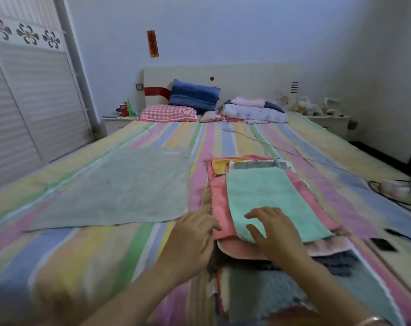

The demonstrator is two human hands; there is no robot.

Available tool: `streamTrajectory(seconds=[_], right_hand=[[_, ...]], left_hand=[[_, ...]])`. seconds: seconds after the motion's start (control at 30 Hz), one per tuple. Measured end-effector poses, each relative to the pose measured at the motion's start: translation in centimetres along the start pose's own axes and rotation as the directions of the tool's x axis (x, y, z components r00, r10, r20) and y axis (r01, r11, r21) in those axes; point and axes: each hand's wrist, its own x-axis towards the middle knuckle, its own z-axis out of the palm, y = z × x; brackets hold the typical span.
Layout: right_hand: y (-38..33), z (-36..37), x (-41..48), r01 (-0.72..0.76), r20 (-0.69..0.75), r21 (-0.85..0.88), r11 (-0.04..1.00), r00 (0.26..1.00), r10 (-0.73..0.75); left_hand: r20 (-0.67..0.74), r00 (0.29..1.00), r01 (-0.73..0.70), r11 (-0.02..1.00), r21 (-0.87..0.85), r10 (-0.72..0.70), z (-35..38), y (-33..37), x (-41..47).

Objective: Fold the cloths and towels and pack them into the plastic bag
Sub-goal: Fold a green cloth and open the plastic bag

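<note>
A wide bed [87,250] fills most of the view, covered by a sheet in pastel stripes of pink, yellow, green and blue that run toward the pale headboard [247,78]. At the left stands a white louvred wardrobe [30,102] with cut-out flower shapes along its top rail. On the left half of the bed a large grey-green towel [120,187] lies spread flat and unfolded, its near edge just beside the left hand. To its right sits a pile of cloths [254,285] of mixed colours, stacked loosely with edges showing in pink, yellow, grey and dark blue; a mint-green towel [270,198] lies flat on top of it, over a pink cloth [219,196]. At the head of the bed a blue pillow [194,95] leans on the headboard behind a red-and-white checked pillow [168,113], with a bundle of folded bedding [254,111] to their right. A dark cable [294,151] trails across the sheet toward a power strip [397,187] at the right edge, and a dark phone [383,244] lies near the right of the pile. The right hand [274,231] rests open, fingers spread, pressing on the near corner of the mint-green towel. The left hand [192,238] is also open, its fingertips touching the left edge of the pink cloth, gripping nothing that can be seen.
</note>
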Motion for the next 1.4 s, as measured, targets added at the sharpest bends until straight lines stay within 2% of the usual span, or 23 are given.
streamTrajectory(seconds=[0.13,0.17,0.3,0.43,0.63,0.73,0.83,0.93,1.03,1.1,1.23,1.33,1.4], right_hand=[[2.0,-1.6,-2.9,-0.107,0.224,-0.006,0.994,0.969,0.106],[2.4,-1.6,-3.2,-0.110,0.240,-0.011,0.994,0.965,0.109],[3.2,-0.7,-3.1,-0.030,0.209,-0.024,0.999,0.977,0.035],[3.9,-1.2,-1.3,-0.058,0.210,-0.050,0.997,0.976,0.067],[4.6,-2.0,0.5,0.002,0.237,-0.061,0.998,0.971,0.012],[5.5,-2.7,-0.2,0.056,0.229,-0.135,0.989,0.973,-0.024],[6.8,-3.4,-1.5,-0.105,0.067,-0.149,0.983,0.991,0.116],[7.4,-4.2,-2.1,-0.326,-0.002,-0.025,0.945,0.946,0.326],[7.1,-5.0,-1.8,-0.440,0.021,0.183,0.879,0.896,0.444],[6.4,-6.0,-1.2,-0.467,0.053,0.290,0.836,0.880,0.473],[3.5,-9.2,-0.4,-0.400,0.054,0.480,0.781,0.902,0.429],[1.6,-11.4,-0.2,-0.405,0.102,0.641,0.652,0.887,0.450],[1.1,-12.2,0.1,-0.457,0.197,0.683,0.569,0.866,0.460]], left_hand=[[0.127,0.992,0.034,0.993,-0.116,-0.019,1.1,1.3,1.6],[0.157,0.987,0.041,0.990,-0.136,-0.019,1.8,1.1,2.1],[0.274,0.962,0.069,0.966,-0.248,0.001,4.8,-0.1,3.6],[0.344,0.938,0.064,0.944,-0.324,0.054,6.6,-1.4,5.5],[0.360,0.933,0.177,0.892,-0.417,-0.016,6.3,-2.7,7.6],[0.358,0.932,0.221,0.863,-0.455,-0.050,5.9,-3.3,8.1],[0.331,0.939,0.251,0.847,-0.468,-0.096,5.7,-3.7,8.1],[0.313,0.943,0.263,0.826,-0.498,-0.112,5.6,-3.3,7.7],[0.282,0.945,0.306,0.757,-0.578,-0.166,5.4,-2.5,7.6],[0.226,0.947,0.320,0.709,-0.628,-0.228,4.8,-1.9,7.6],[0.120,0.944,0.296,0.630,-0.718,-0.307,1.8,-0.7,7.5],[0.183,0.930,0.337,0.541,-0.771,-0.318,-0.5,0.3,7.5],[0.262,0.916,0.387,0.504,-0.772,-0.303,-1.0,0.5,7.4]])
